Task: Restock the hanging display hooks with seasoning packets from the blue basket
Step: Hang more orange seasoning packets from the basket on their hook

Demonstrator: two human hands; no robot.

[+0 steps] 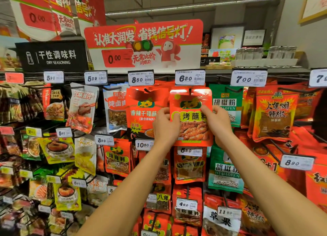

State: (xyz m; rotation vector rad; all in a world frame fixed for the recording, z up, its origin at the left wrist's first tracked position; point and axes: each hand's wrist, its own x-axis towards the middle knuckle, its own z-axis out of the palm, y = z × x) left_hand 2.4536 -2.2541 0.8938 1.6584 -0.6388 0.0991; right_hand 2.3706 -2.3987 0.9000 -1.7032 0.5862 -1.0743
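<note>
Packet: red seasoning packet (192,119), held up at the hook (190,90) under the 6.30 price tag (190,77), top row of the display rack (292,74).
Left hand: (165,125) gripping packet's left edge, thumb in front, fingers curled behind.
Right hand: (218,122) gripping packet's right edge, thumb on the front.
Neighbours: red packet (141,112) just left, green pepper packet (228,103) just right.
Overhead: black DRY SEASONING sign (53,56) at upper left.
</note>
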